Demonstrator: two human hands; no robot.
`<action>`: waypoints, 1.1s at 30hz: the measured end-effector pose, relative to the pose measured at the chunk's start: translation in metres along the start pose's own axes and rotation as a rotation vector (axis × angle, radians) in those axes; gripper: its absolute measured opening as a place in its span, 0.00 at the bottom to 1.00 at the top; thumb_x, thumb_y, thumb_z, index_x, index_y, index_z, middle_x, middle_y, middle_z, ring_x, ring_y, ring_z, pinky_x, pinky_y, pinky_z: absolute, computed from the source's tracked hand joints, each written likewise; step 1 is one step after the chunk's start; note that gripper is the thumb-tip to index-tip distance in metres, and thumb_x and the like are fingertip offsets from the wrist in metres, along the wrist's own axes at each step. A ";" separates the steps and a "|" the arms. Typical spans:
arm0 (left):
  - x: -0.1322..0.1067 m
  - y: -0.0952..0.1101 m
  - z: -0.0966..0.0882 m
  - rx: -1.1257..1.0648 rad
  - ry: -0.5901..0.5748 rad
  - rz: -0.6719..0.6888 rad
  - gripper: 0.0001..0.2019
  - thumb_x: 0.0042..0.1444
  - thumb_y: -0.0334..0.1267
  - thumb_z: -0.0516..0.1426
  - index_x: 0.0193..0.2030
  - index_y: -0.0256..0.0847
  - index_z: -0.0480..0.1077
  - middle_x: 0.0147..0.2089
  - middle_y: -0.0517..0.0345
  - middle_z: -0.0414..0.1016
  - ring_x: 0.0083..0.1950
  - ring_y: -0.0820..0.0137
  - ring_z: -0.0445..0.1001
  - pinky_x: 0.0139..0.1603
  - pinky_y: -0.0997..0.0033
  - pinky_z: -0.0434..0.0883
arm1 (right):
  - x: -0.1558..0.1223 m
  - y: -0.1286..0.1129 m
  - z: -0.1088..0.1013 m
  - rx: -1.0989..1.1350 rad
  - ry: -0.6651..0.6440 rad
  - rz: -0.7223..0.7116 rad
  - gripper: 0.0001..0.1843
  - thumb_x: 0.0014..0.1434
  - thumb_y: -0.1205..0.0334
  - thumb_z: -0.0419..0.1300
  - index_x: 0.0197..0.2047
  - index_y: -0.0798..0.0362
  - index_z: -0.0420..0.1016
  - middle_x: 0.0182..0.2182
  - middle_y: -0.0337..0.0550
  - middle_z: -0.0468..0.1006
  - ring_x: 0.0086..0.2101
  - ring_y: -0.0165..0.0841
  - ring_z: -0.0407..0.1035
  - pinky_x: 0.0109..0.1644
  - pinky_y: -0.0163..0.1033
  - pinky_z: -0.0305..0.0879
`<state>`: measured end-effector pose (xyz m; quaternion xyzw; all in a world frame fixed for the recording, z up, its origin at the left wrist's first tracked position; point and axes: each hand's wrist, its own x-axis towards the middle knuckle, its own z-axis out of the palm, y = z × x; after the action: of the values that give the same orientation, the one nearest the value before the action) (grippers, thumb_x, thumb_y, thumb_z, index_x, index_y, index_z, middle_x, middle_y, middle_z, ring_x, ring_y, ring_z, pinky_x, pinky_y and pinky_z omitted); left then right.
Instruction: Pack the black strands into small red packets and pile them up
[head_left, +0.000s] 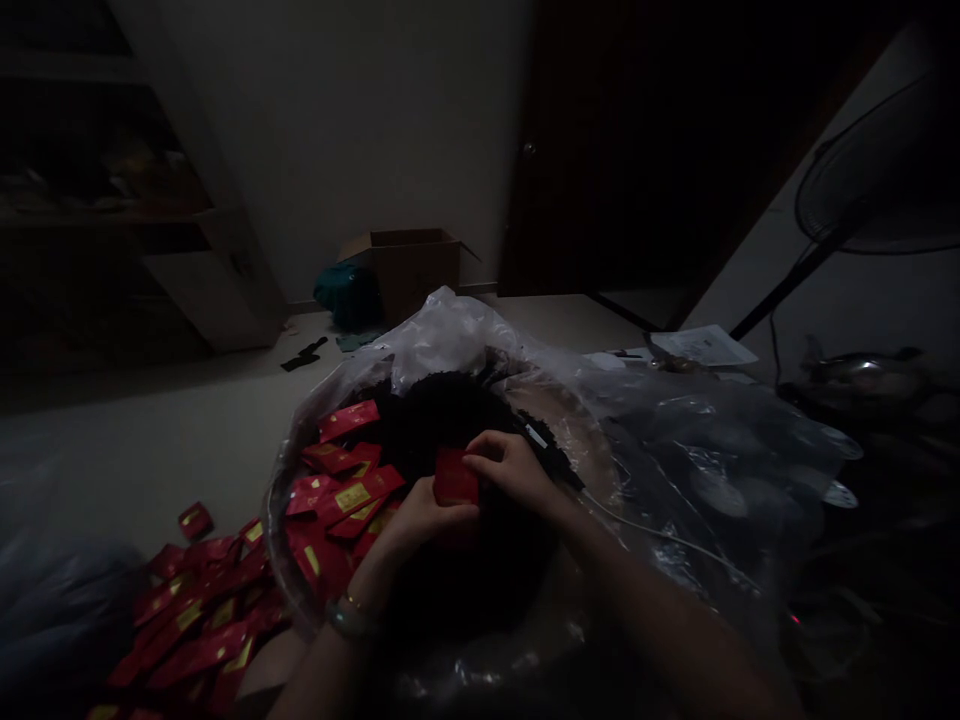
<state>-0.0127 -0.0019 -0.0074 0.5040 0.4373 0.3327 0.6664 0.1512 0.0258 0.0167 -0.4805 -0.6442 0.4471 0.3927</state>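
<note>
A small red packet [454, 478] is pinched between both hands over a round basin [279, 560] lined with clear plastic. My left hand [420, 520] grips the packet's lower edge from below. My right hand [508, 466] pinches its top right edge, fingers curled. Under the hands lies a heap of dark stuff [450, 420]. Several red packets with gold labels [346, 495] lie in the basin's left side. More of them [196, 620] are spilled on the floor at the lower left. A bracelet [346, 615] sits on my left wrist.
The room is dim. Crumpled clear plastic bags [697, 450] spread to the right. A cardboard box [409, 262] and a teal bundle [346, 295] stand by the far wall. A fan [877, 180] is at the right, shelves [112, 220] at the left, a dark door [637, 150] behind.
</note>
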 end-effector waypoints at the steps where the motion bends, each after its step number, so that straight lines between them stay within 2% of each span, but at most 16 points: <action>1: 0.000 0.000 0.000 0.000 0.010 0.010 0.19 0.32 0.42 0.69 0.31 0.33 0.73 0.26 0.60 0.73 0.27 0.73 0.69 0.31 0.74 0.66 | -0.001 0.000 0.001 -0.018 -0.010 -0.004 0.06 0.50 0.61 0.62 0.32 0.54 0.74 0.30 0.40 0.78 0.31 0.32 0.71 0.35 0.36 0.67; 4: 0.001 -0.002 -0.001 0.003 0.014 0.024 0.22 0.31 0.42 0.70 0.34 0.33 0.73 0.28 0.59 0.74 0.29 0.71 0.70 0.32 0.73 0.67 | -0.002 -0.001 0.004 -0.069 -0.032 -0.034 0.07 0.49 0.61 0.64 0.33 0.53 0.75 0.31 0.39 0.78 0.33 0.32 0.71 0.39 0.38 0.67; 8: 0.004 -0.008 -0.003 -0.011 -0.009 0.034 0.24 0.30 0.40 0.71 0.37 0.33 0.74 0.31 0.57 0.77 0.32 0.70 0.72 0.36 0.71 0.68 | -0.003 0.002 0.010 -0.111 -0.024 0.014 0.12 0.46 0.60 0.68 0.35 0.53 0.75 0.25 0.35 0.75 0.27 0.29 0.67 0.32 0.34 0.63; 11: 0.006 -0.010 -0.002 -0.038 0.034 0.012 0.23 0.30 0.41 0.70 0.35 0.33 0.74 0.30 0.57 0.77 0.31 0.69 0.73 0.35 0.71 0.69 | -0.002 0.005 0.015 -0.096 -0.026 0.040 0.08 0.48 0.60 0.67 0.31 0.54 0.75 0.22 0.34 0.72 0.25 0.28 0.65 0.28 0.32 0.61; 13: 0.006 -0.010 -0.001 -0.049 0.080 -0.008 0.21 0.30 0.41 0.70 0.32 0.32 0.74 0.28 0.56 0.77 0.29 0.69 0.73 0.34 0.70 0.69 | 0.000 0.006 0.014 -0.094 -0.032 0.029 0.07 0.51 0.59 0.64 0.28 0.54 0.74 0.23 0.35 0.74 0.26 0.29 0.67 0.30 0.33 0.62; 16: 0.005 -0.008 0.000 -0.097 0.132 -0.015 0.22 0.29 0.41 0.71 0.32 0.32 0.75 0.29 0.55 0.79 0.30 0.68 0.75 0.35 0.69 0.70 | 0.007 0.011 -0.004 -0.211 -0.042 -0.025 0.09 0.57 0.57 0.59 0.31 0.54 0.75 0.29 0.40 0.78 0.31 0.32 0.71 0.36 0.36 0.65; 18: 0.004 -0.006 0.000 -0.142 0.158 -0.020 0.23 0.29 0.41 0.71 0.34 0.32 0.75 0.32 0.52 0.80 0.32 0.66 0.76 0.36 0.69 0.71 | 0.013 0.021 -0.026 -0.415 0.028 -0.036 0.10 0.59 0.57 0.57 0.38 0.53 0.75 0.37 0.45 0.79 0.38 0.36 0.73 0.44 0.39 0.65; 20: 0.004 -0.005 -0.001 -0.184 0.174 -0.019 0.23 0.30 0.41 0.71 0.35 0.32 0.76 0.34 0.50 0.81 0.33 0.65 0.78 0.37 0.69 0.71 | 0.018 0.038 -0.050 -0.642 0.091 0.069 0.15 0.57 0.59 0.59 0.48 0.55 0.72 0.47 0.53 0.76 0.47 0.42 0.70 0.51 0.43 0.62; 21: 0.004 -0.005 -0.001 -0.199 0.176 -0.016 0.23 0.30 0.41 0.71 0.35 0.32 0.76 0.34 0.49 0.81 0.33 0.65 0.78 0.37 0.68 0.72 | 0.020 0.048 -0.060 -0.710 0.072 0.152 0.21 0.55 0.62 0.62 0.51 0.56 0.70 0.50 0.56 0.74 0.50 0.43 0.68 0.52 0.44 0.61; 23: 0.004 -0.006 -0.001 -0.224 0.180 -0.008 0.24 0.29 0.41 0.72 0.35 0.32 0.75 0.35 0.48 0.81 0.33 0.65 0.78 0.37 0.68 0.72 | 0.022 0.067 -0.076 -0.734 0.049 0.213 0.29 0.49 0.66 0.66 0.55 0.59 0.67 0.52 0.60 0.72 0.52 0.47 0.67 0.53 0.45 0.60; 25: 0.005 -0.006 -0.001 -0.245 0.184 -0.005 0.25 0.29 0.41 0.72 0.36 0.32 0.75 0.35 0.48 0.81 0.33 0.65 0.78 0.38 0.67 0.72 | 0.022 0.082 -0.082 -0.733 0.031 0.248 0.33 0.46 0.67 0.68 0.56 0.59 0.66 0.51 0.60 0.73 0.51 0.47 0.68 0.53 0.45 0.61; 28: 0.005 -0.007 -0.001 -0.272 0.186 0.002 0.27 0.28 0.41 0.72 0.38 0.32 0.75 0.36 0.47 0.81 0.32 0.64 0.78 0.37 0.65 0.72 | 0.025 0.093 -0.080 -0.715 0.011 0.276 0.33 0.46 0.65 0.67 0.56 0.59 0.68 0.50 0.57 0.75 0.49 0.46 0.69 0.53 0.43 0.62; 33: 0.004 -0.005 0.000 -0.272 0.192 0.019 0.27 0.29 0.40 0.72 0.39 0.32 0.75 0.37 0.46 0.81 0.32 0.65 0.78 0.37 0.65 0.72 | 0.029 0.088 -0.088 -0.645 -0.023 0.252 0.25 0.49 0.60 0.65 0.51 0.56 0.73 0.45 0.49 0.79 0.46 0.44 0.72 0.51 0.43 0.64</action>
<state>-0.0108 -0.0001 -0.0127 0.3793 0.4452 0.4416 0.6805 0.2500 0.0838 -0.0391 -0.6507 -0.6923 0.2710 0.1549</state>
